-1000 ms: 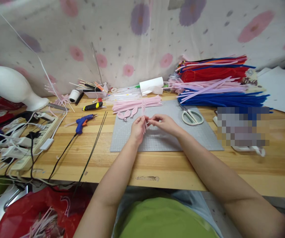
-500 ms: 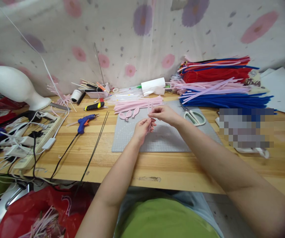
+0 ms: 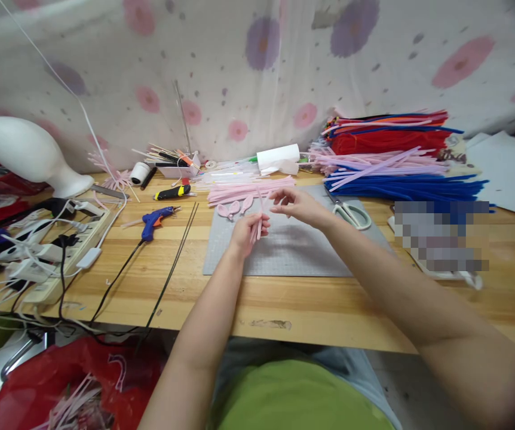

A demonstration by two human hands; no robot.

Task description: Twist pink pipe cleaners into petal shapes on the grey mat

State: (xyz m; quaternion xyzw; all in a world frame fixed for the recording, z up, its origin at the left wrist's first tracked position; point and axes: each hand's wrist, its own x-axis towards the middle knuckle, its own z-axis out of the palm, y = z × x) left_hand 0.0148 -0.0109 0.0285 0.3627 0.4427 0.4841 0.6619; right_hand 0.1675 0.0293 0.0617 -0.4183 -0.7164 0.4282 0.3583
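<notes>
Pink pipe cleaners (image 3: pixel 260 230) are pinched in my left hand (image 3: pixel 246 234), their ends sticking out above and below the fingers. Just to the right, my right hand (image 3: pixel 300 206) hovers over the mat with thumb and fingers apart, and I see nothing in it. Both hands are above a grey cutting mat (image 3: pixel 311 257). Several pink loop shapes made of pipe cleaner (image 3: pixel 228 210) lie on the mat's upper left. Behind them rests a bundle of straight pink pipe cleaners (image 3: pixel 251 190). Scissors with pale green handles (image 3: pixel 351 215) lie at the mat's upper right.
A blue glue gun (image 3: pixel 152 224), a yellow-black utility knife (image 3: pixel 172 192) and two thin dark rods (image 3: pixel 174 260) lie to the left. Beyond them are a power strip (image 3: pixel 71 251) and a white foam head (image 3: pixel 20 152). Blue pipe cleaners (image 3: pixel 401 185) are stacked at the back right.
My right hand has let go of the pink pipe cleaners, and its fingers have spread. My left hand has shifted slightly left, still holding them.
</notes>
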